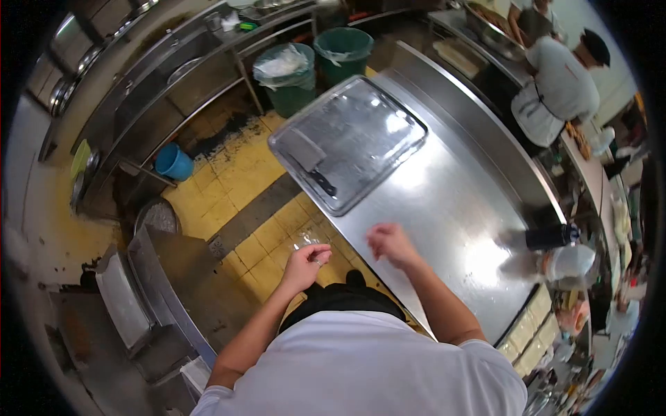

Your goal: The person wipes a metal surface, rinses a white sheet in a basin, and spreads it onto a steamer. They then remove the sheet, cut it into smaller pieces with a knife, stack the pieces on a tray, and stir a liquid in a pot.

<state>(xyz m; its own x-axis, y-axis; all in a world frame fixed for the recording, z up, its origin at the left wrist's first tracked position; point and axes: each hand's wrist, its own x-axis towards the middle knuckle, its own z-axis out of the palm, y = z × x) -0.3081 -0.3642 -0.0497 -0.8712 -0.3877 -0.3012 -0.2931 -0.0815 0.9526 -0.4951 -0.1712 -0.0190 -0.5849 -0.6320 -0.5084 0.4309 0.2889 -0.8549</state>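
My left hand [305, 268] is closed in front of my waist, over the floor beside the table edge. A thin, clear, shiny piece of plastic [306, 240] shows at its fingertips. Above the near edge of the steel table [444, 208], my right hand [390, 245] is smeared by motion, its fingers partly curled. Beyond it lies a large metal tray [368, 132], wet and reflective. On the tray's left part rest a flat grey rectangular piece [302, 150] and a dark, handle-like piece [323, 184].
Dark bottle [549, 237], clear plastic container [570, 263] and a tray of pale blocks [527, 326] stand at right. Two green lined bins [288, 97] [343, 62] are beyond the tray. A blue bucket [175, 163] sits left. A co-worker [562, 83] stands at far right.
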